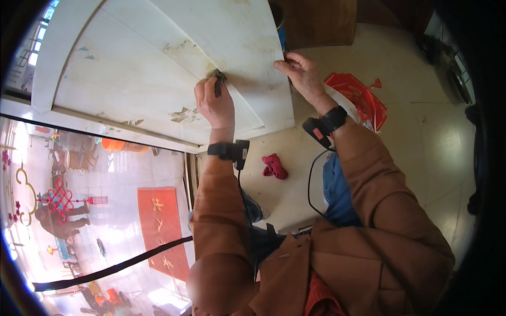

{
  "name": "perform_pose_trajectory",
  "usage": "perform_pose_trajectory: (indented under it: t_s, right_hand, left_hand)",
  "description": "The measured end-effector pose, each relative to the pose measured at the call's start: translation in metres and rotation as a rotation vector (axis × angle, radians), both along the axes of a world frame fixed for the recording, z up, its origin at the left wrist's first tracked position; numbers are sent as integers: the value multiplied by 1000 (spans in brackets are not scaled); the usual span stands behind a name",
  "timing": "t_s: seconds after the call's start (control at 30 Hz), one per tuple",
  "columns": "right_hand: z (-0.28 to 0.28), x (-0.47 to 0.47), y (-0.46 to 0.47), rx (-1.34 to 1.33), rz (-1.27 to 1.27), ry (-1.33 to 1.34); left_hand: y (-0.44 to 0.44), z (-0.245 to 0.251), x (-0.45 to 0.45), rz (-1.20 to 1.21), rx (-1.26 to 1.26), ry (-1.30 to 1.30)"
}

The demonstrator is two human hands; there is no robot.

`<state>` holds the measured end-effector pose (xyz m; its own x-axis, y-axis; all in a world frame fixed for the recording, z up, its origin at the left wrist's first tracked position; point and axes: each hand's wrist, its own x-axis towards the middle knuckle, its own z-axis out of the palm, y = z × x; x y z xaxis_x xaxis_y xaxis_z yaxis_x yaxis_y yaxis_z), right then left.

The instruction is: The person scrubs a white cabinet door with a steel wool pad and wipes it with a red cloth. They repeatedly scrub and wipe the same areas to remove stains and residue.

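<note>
A white panelled door (134, 67) fills the upper left, with brown stains and torn residue on its face. My left hand (214, 100) pinches a dark grey wad (218, 79), which looks like steel wool, and presses it on the door beside a raised moulding. At the door's free edge, my right hand (302, 73) has its thumb on the face and its fingers at the edge, partly hidden. Both wrists carry black strapped devices with cables.
A crumpled dark pink cloth (274, 166) lies on the tiled floor. Torn red paper (357, 96) is on the floor beyond my right wrist. Wooden furniture (320, 23) stands at the top. Through glass at left appear a red mat (164, 233), a hanging red knot (60, 200) and a distant person (59, 217).
</note>
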<state>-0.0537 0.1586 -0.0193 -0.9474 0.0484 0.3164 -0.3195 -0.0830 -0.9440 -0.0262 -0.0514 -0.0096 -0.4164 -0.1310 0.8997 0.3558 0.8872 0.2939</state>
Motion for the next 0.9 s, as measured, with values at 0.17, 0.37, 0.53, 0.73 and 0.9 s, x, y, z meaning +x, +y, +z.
perform_pose_trajectory:
  t_s: [0.17,0.37,0.53,0.73,0.9]
  right_hand:
    - [-2,-6,-1,-112,89,-11]
    - [-3,-4,0,-115,86,-20]
    - [8,3,1,13,10,3]
    - [3,-1,0,-51,38,0]
    - [0,-4,2,51,67,-15]
  left_hand:
    - [-16,36,5,-103,-172,37]
    - [-19,66,-5,-37,-135,75]
    - [-2,-2,8,-35,-155,-51]
    - [-21,52,-4,-67,-180,90]
    - [-24,61,-19,-13,-88,148]
